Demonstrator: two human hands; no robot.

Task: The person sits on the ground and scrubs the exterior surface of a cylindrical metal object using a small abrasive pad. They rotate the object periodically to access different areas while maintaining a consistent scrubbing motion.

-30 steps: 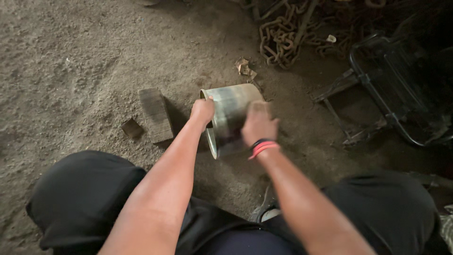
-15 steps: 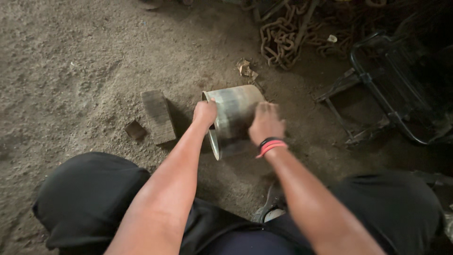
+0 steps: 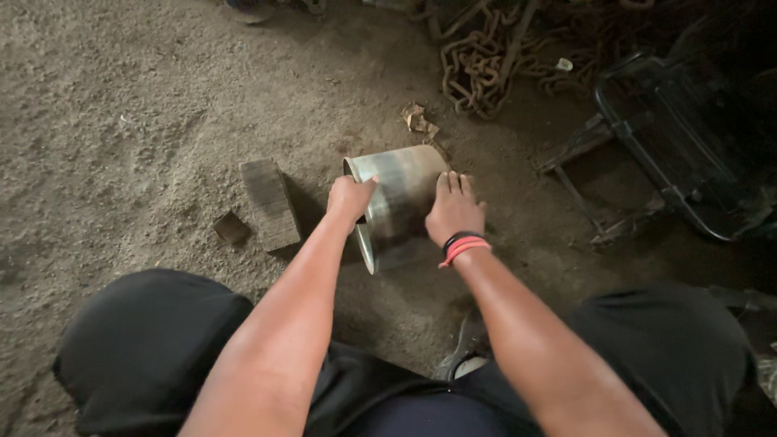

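Grey metal cylinder (image 3: 398, 198), lying sideways, scuffed

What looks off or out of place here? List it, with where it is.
The metal cylinder lies tipped on its side on the dirt floor, left hand on its rim, right hand flat on its wall. A crumpled scrap lies just beyond it; rusty chain is heaped loose farther back.
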